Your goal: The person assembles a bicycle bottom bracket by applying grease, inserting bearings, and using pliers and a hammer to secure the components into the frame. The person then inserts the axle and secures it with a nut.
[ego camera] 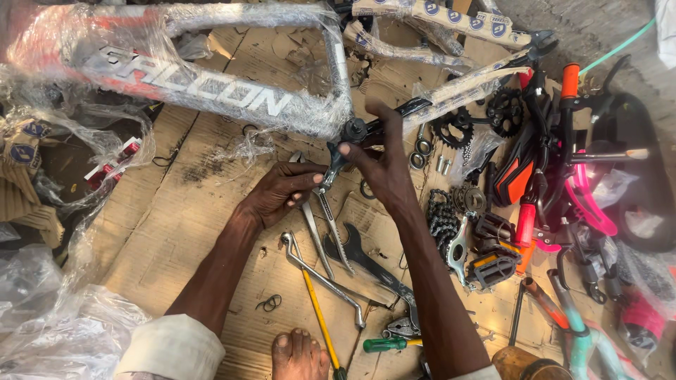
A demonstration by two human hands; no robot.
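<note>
On the cardboard floor (176,211), a wrench (331,169) is pinched by the left hand (282,191) and the right hand (384,165) at the wrapped bicycle frame's (211,88) bottom-bracket axle (354,129), where slippage may be risked.

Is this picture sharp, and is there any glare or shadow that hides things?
Head view: mostly sharp; glare whitens the plastic wrap on the bicycle frame; the left hand and right hand look dark, detail lost; edges bend slightly, wide-lens style.

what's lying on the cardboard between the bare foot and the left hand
In the head view, a bent silver spanner and a yellow-handled screwdriver lie between the foot and the left hand.
</note>
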